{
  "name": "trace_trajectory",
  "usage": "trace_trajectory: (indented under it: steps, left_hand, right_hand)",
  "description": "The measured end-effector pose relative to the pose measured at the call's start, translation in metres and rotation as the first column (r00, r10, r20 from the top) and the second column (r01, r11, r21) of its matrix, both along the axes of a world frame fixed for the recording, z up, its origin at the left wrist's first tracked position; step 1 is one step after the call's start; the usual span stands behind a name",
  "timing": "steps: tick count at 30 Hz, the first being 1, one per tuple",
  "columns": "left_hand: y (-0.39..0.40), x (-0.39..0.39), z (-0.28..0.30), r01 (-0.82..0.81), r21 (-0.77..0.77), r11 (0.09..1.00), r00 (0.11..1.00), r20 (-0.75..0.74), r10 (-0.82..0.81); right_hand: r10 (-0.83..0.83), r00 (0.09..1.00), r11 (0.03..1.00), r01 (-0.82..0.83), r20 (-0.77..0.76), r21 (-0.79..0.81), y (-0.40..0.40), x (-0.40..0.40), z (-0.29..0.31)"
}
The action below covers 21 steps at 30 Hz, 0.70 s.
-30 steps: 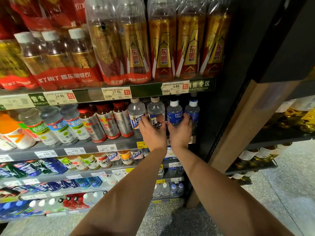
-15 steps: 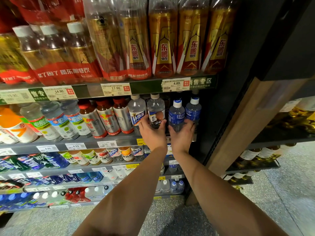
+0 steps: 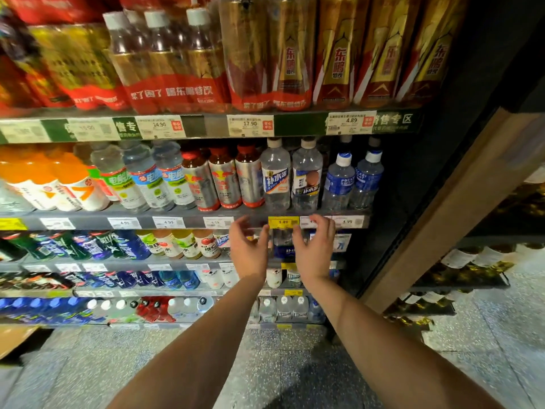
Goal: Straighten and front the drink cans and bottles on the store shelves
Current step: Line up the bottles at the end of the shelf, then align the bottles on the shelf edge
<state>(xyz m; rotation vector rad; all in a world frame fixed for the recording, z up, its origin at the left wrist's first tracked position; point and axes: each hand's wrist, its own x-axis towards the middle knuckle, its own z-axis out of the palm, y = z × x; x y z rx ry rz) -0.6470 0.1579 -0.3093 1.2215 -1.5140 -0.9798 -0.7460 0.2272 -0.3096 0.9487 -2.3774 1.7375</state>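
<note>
Both bare forearms reach forward and up from the bottom of the view toward the drinks shelving. The left hand (image 3: 249,250) and the right hand (image 3: 315,248) are raised side by side, palms turned toward each other, fingers spread and loosely curved, holding nothing. Their fingertips sit in front of the grey shelf edge (image 3: 88,222) with its price tags, just below the row of bottles, touching none of them as far as can be seen. Directly above the hands stand two clear water bottles (image 3: 275,175) with white caps, upright at the shelf front; to their right stand two blue-labelled bottles (image 3: 339,181), also upright. To the left stand red-capped silver bottles (image 3: 224,181). Tall golden bottles (image 3: 339,54) fill the top shelf
</note>
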Motion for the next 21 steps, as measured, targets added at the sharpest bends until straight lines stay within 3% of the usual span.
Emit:
trace_trajectory:
  steps: [10, 17, 21]
  left_hand:
    - [-0.036, 0.144, -0.032, 0.123, 0.102, 0.987, 0.991, 0.048, -0.128]
    - [-0.067, 0.204, -0.051, 0.339, 0.108, 0.935, 0.923, 0.152, -0.352]
    - [-0.075, 0.211, -0.063, 0.365, 0.163, 0.917, 0.904, 0.174, -0.391]
  right_hand:
    - [0.015, 0.996, 0.998, -0.02, 0.085, 0.053, -0.037, 0.113, -0.022]
    - [-0.176, 0.966, 0.975, 0.144, 0.189, 0.171, -0.067, 0.171, -0.055]
    - [-0.216, 0.915, 0.968, 0.155, 0.342, 0.195, -0.066, 0.179, -0.064]
